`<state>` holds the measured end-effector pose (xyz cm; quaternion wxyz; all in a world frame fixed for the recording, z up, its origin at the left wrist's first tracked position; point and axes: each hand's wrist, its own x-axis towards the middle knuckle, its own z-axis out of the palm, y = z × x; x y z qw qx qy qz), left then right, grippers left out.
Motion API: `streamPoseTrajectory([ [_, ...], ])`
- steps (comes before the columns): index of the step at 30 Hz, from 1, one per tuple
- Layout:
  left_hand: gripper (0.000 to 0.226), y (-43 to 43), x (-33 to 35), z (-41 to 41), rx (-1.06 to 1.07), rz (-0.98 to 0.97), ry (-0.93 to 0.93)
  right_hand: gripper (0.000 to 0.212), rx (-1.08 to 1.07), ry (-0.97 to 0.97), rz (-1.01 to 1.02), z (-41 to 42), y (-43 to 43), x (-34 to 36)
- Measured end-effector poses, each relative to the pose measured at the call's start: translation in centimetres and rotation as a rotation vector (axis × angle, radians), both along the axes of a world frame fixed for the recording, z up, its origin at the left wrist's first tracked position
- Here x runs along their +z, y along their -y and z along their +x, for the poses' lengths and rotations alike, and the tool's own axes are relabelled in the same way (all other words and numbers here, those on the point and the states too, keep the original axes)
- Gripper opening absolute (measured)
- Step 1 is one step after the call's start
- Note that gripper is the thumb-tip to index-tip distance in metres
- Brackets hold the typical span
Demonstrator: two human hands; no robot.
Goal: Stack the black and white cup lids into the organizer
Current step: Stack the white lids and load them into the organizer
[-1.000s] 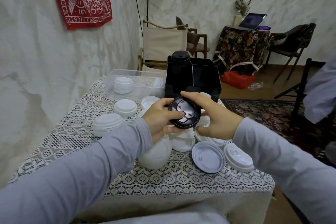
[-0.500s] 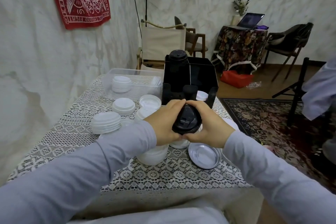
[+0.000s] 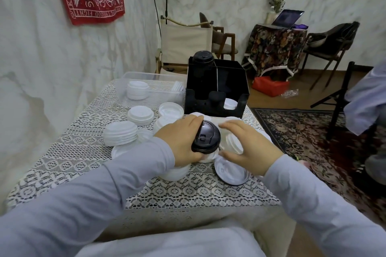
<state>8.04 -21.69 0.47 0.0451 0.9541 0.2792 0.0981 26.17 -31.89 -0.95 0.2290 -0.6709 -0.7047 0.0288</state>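
My left hand [image 3: 179, 142] grips a stack of black cup lids [image 3: 206, 140], tilted toward me above the table. My right hand [image 3: 248, 148] hovers just right of the stack, fingers curved and apart from it, over a white lid [image 3: 234, 142]. The black organizer [image 3: 217, 89] stands behind, with a tall stack of black lids [image 3: 203, 60] in its left back compartment and white lids [image 3: 229, 104] low in its front right slot. Loose white lids lie under and around my hands, one upside down [image 3: 230, 171].
Stacks of white lids [image 3: 120, 135] [image 3: 140, 114] sit on the lace tablecloth at left. A clear plastic bin [image 3: 146, 87] with more white lids stands behind them. Another person's sleeve [image 3: 367, 98] shows at the right edge. Chairs and a rug lie beyond the table.
My right hand has come off the black lids and moved a little to the right. The left hand alone now holds the stack, slightly lower and tilted.
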Motion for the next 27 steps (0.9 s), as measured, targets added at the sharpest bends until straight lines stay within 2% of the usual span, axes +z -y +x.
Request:
streamPoseTrajectory([
  [2, 0.093, 0.1, 0.0, -0.5, 0.028, -0.004, -0.013, 0.039, -0.003, 0.117, -0.021, 0.6, 1.5, 0.2],
  [5, 0.096, 0.3, -0.1, -0.9, 0.040, -0.022, -0.027, 0.042, 0.059, 0.233, -0.105, 0.1, 3.5, -1.4],
  [8, 0.098, 0.7, -0.5, -0.9, 0.036, -0.038, -0.045, 0.037, 0.098, 0.303, -0.019, -0.3, 4.4, -4.3],
  [13, 0.098, 1.1, -1.0, -1.3, 0.000, -0.060, -0.029, 0.014, 0.080, 0.091, 0.007, 0.1, 4.9, -4.8],
  [18, 0.097, 0.8, -0.9, -1.8, -0.027, -0.054, 0.012, 0.013, -0.095, -0.179, 0.084, 0.9, 4.5, -1.5],
  [22, 0.096, 0.8, -0.7, -1.5, -0.078, -0.004, 0.014, 0.009, -0.154, -0.244, 0.175, 0.6, 2.3, 1.0],
  [27, 0.098, 1.1, -0.5, -0.8, -0.137, 0.068, 0.008, 0.010, -0.171, -0.309, 0.125, -0.6, -1.6, 1.3],
])
